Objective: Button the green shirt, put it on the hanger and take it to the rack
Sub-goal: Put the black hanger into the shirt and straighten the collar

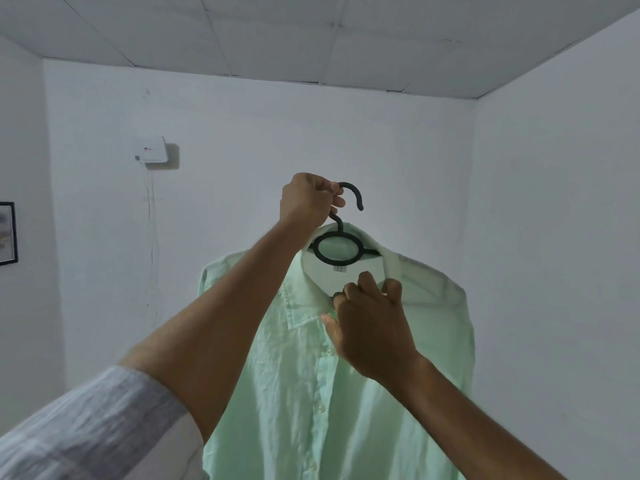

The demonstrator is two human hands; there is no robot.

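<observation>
Green shirt (pixel 311 393) hangs buttoned on a black hanger (pixel 341 249), held up in front of a white wall (pixel 242 150). Left hand (pixel 308 202), arm stretched up and forward, curls its fingers round the hanger's hook. Right hand (pixel 370 327), raised from below, pinches the shirt front at the collar (pixel 391 268), fingers bent.

Your left hand (pixel 310 199) gripped the hanger (pixel 341 244) hook at frame centre; the shirt (pixel 298 375) hung on it below; your right hand (pixel 370 327) pinched its collar; a wall box (pixel 151 150) sat upper left.
</observation>
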